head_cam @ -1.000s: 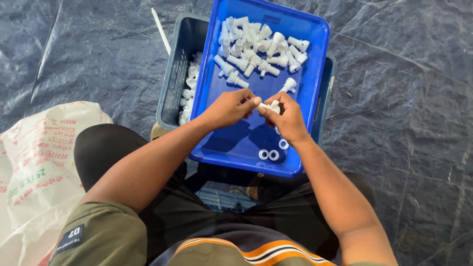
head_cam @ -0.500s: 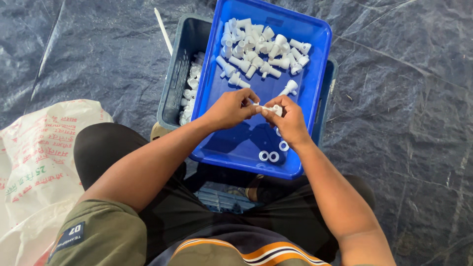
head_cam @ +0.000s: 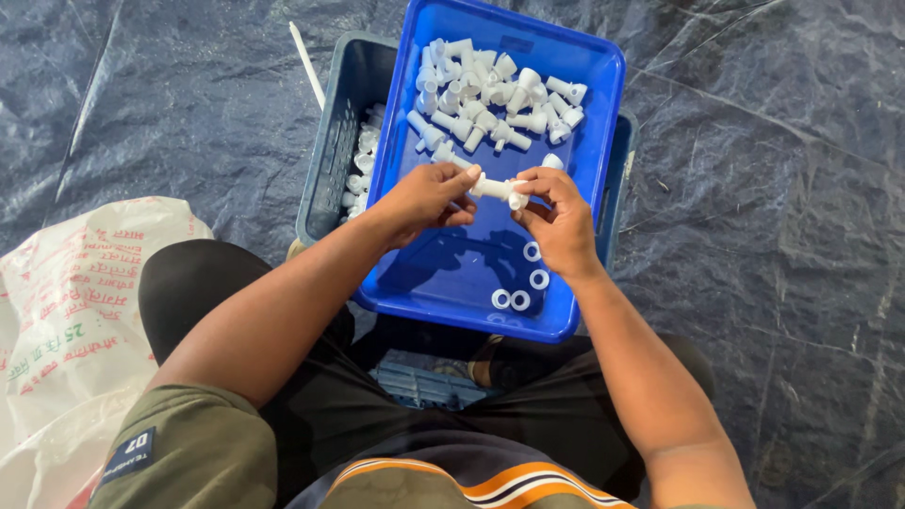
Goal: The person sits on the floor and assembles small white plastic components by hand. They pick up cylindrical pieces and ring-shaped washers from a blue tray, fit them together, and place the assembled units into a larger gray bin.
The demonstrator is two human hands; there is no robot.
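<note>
Two hands: left grip (head_cam: 424, 198), right grip (head_cam: 561, 221) both pinch one white fitting (head_cam: 498, 189) | four rings (head_cam: 519, 283) | one blue tray (head_cam: 452, 283)

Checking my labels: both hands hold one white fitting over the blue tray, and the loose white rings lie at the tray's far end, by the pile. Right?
Not quite. In the head view the loose white rings lie at the near end of the blue tray, away from the pile. Left hand and right hand do hold one white fitting.

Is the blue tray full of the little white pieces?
No, only partly full. The white pieces heap at the blue tray's far end; near half mostly bare.
</note>
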